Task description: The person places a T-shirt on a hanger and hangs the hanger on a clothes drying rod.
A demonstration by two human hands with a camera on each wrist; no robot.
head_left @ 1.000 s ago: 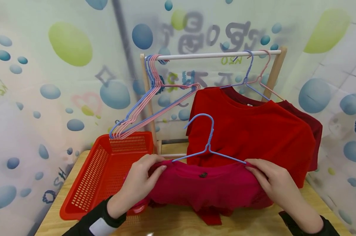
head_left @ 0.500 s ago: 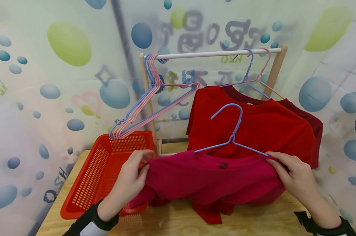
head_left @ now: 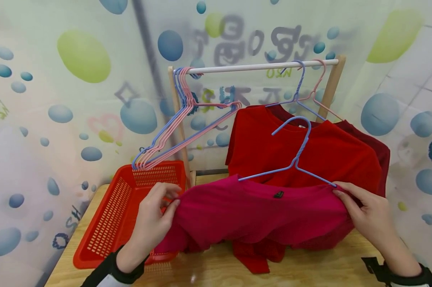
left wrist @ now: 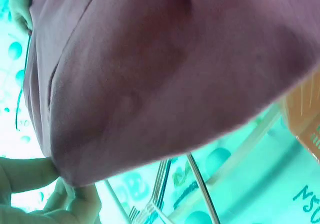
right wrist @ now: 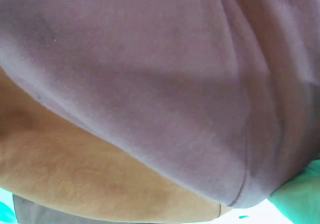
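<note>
A magenta T-shirt (head_left: pixel 251 211) is stretched between both hands, its dark neck label facing the head camera. A blue wire hanger (head_left: pixel 296 161) stands in its neck, hook up and pointing left, the lower part hidden inside the cloth. My left hand (head_left: pixel 153 213) pinches the T-shirt's left end between thumb and fingers; the left wrist view shows these fingers (left wrist: pixel 30 176) at a corner of the cloth. At the other shoulder, beside the hanger's arm end, my right hand (head_left: pixel 368 209) pinches the cloth. The right wrist view is mostly filled by the T-shirt (right wrist: pixel 150 83).
A rack with a white rail (head_left: pixel 244 68) stands behind. Several pink and blue hangers (head_left: pixel 187 111) hang at its left end. A red T-shirt (head_left: pixel 259 139) and a darker red one (head_left: pixel 382 151) hang at the right. A red basket (head_left: pixel 108 215) sits left on the wooden table (head_left: pixel 309 267).
The T-shirt and hanger have shifted right and a little up with my right hand. My left hand has moved left along the cloth, spreading it wider.
</note>
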